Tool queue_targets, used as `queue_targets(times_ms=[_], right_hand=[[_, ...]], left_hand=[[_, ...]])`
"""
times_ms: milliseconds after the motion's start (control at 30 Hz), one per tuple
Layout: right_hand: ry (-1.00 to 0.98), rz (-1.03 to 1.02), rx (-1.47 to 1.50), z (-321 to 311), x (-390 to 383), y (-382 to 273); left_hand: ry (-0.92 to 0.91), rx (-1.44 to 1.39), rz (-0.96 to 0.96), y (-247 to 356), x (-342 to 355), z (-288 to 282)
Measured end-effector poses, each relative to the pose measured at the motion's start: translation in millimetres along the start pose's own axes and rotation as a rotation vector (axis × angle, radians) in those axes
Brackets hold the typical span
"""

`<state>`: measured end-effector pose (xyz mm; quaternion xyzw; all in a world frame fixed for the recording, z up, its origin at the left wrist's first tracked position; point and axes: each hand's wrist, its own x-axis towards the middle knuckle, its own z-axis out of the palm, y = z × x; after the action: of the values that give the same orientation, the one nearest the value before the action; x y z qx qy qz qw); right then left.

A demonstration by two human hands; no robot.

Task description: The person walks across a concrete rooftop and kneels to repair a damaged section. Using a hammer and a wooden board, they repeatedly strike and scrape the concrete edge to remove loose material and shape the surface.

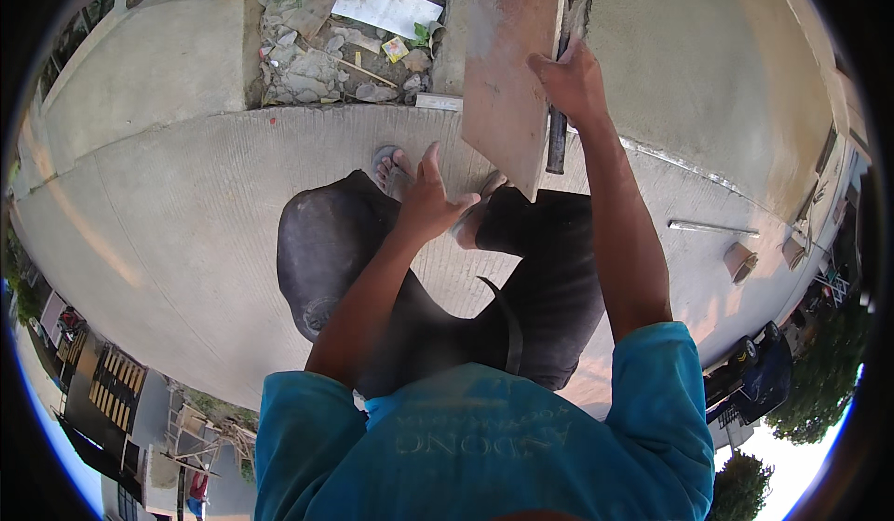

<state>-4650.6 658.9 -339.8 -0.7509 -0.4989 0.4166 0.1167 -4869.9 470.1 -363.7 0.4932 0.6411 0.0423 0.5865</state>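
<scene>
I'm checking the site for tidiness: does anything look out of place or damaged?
Yes: a pale sheet lies askew on broken rubble, left of the brown board, looking messy beside the neat concrete slab.

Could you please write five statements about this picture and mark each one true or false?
1. The right hand grips a dark bar. True.
2. The left hand holds the brown board. False: it is empty, with its fingers open.
3. A white panel lies on the rubble. True.
4. The person's shirt is red. False: it is blue.
5. The person's trousers are dark. True.
</scene>
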Motion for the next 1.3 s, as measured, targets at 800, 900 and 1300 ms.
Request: queue_targets(times_ms=[800, 900, 1300], right_hand=[[0.136, -0.156, -0.159, 102, 94, -4], [0.164, -0.19, -0.125, 110, 103, 3], [0.242, -0.201, -0.183, 149, 140, 25]], left_hand=[[-0.029, 0.145, 0.283, 9, 141, -4], [-0.009, 0.138, 0.259, 4, 144, -2], [0.028, 0.113, 0.242, -21, 163, -4]])
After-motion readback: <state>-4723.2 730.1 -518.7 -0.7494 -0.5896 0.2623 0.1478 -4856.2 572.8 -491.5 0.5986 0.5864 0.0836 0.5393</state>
